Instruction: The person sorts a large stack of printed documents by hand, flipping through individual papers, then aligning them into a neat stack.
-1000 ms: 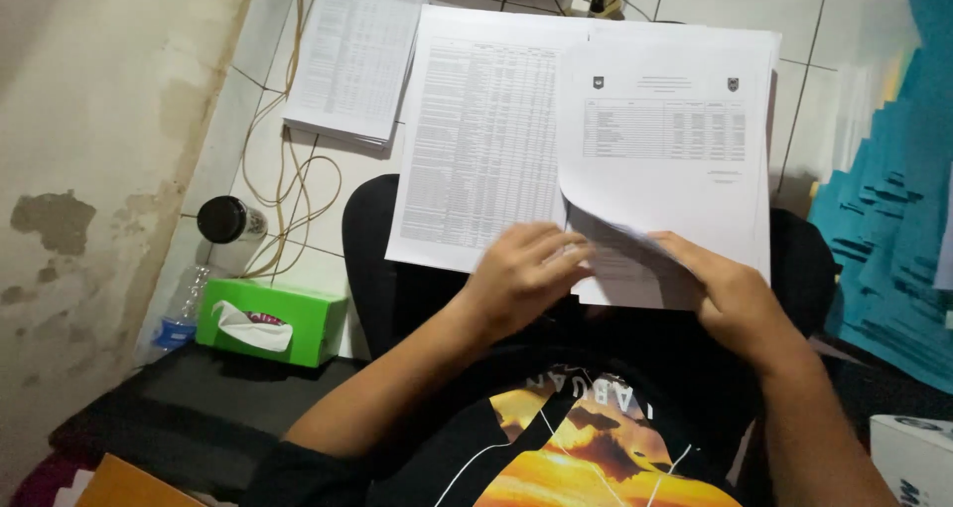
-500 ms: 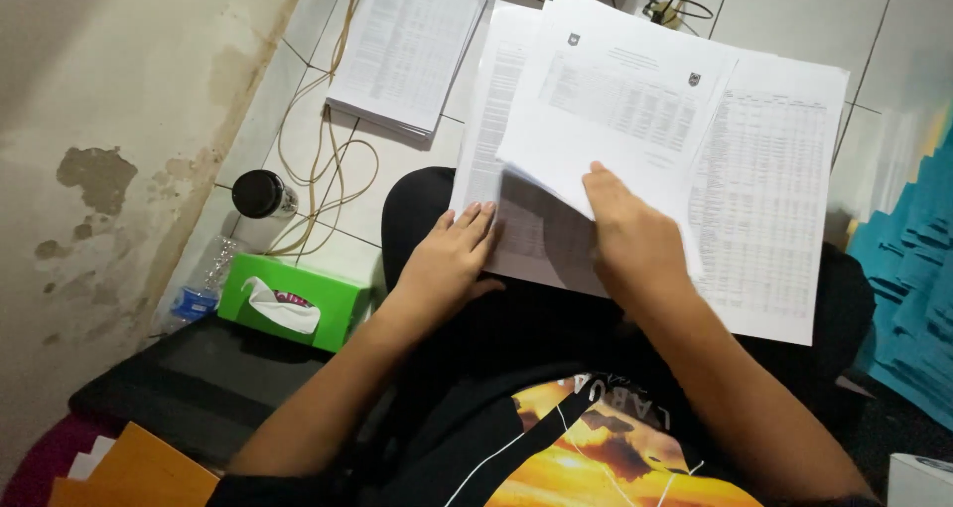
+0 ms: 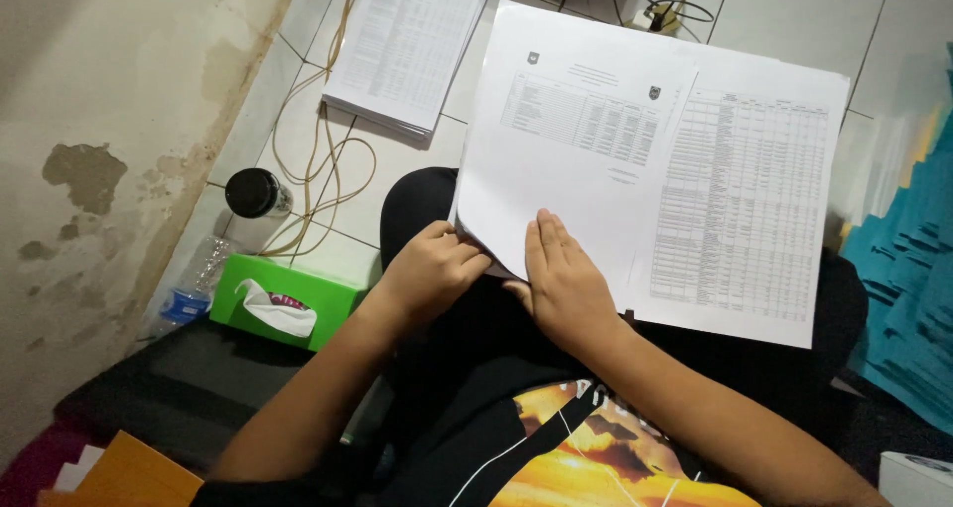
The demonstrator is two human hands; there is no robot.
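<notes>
Your left hand (image 3: 429, 269) is curled, its grip pinching the bottom left corner of the paper stack (image 3: 566, 159) in the middle of the frame. Your right hand (image 3: 561, 279) lies flat and open on the top sheet, pressing it down. The sheets look thin, light and floppy, and they may slide apart. Holding them by the edges should keep them neat. A green tissue box (image 3: 283, 303) sits at lower left.

light: dim indoor, white papers (image 3: 635, 159) brightest | shadow: dark under arms and lap | focus: centre sharp — right edge smeared, blue stack (image 3: 908, 298) blurred
</notes>
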